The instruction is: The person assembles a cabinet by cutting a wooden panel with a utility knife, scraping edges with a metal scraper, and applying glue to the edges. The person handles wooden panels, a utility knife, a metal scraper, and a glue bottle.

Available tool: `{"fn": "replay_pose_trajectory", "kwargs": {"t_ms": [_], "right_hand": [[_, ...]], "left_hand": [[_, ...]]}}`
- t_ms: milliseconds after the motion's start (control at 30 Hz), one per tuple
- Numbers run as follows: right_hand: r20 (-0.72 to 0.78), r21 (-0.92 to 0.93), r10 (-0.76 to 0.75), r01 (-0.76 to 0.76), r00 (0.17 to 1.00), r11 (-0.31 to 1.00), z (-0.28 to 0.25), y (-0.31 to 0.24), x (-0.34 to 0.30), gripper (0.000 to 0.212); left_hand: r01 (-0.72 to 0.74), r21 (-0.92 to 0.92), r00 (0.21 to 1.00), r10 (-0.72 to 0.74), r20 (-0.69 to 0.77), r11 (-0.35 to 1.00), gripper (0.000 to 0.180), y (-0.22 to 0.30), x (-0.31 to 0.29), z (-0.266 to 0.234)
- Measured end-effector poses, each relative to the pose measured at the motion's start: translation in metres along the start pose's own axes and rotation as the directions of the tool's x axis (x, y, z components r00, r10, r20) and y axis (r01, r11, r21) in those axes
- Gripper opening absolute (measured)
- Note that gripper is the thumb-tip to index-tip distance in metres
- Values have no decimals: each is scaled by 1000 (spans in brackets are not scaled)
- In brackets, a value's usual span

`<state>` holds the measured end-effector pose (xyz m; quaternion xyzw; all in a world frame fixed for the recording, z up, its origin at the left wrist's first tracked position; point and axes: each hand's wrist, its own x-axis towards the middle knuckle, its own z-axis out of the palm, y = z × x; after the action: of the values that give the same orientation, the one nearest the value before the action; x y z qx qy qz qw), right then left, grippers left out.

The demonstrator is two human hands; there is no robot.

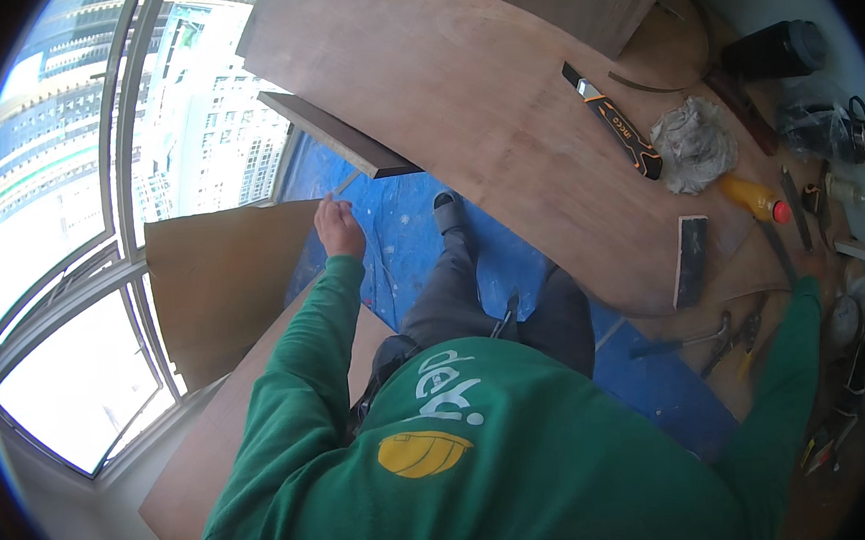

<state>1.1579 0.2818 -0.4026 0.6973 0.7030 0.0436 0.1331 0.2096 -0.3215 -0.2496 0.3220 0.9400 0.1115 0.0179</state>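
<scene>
My left hand (340,228) is raised on the left above the blue floor sheet, its fingers closed around a thin, light-coloured strip (348,182). Close to that strip is the corner of a dark-faced board (343,136) with a pale edge. My right arm stretches far out to the right. At its end my right hand (810,264) is among tools on the wooden worktop (504,145); its fingers are too small and dim to read. Beside it lie a dark flat bar (796,209) and another dark, narrow tool (779,251).
On the worktop are a utility knife (624,136), a crumpled plastic bundle (693,144), a yellow bottle with red cap (755,199) and a sanding block (691,262). A hammer (680,343) and pliers (751,334) lie lower right. Brown board (228,284) leans by the windows.
</scene>
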Motion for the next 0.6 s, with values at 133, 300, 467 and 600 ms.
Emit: {"fn": "replay_pose_trajectory", "kwargs": {"t_ms": [133,300,467,600], "right_hand": [[146,-136,40,-20,989,991,-28,-31,-18,51],[129,-169,16,6,991,986,-67,-58,-41,43],[13,193,-117,112,993,975,-41,-29,-54,39],[-144,260,-154,188,977,947,-70,-19,-115,38]], "left_hand": [[228,-60,892,-184,413,972,30,11,-87,8],[186,-147,826,-73,559,971,45,65,-121,10],[435,-504,899,-330,288,746,44,86,-57,23],[451,-726,869,-440,225,520,39,81,-6,18]]}}
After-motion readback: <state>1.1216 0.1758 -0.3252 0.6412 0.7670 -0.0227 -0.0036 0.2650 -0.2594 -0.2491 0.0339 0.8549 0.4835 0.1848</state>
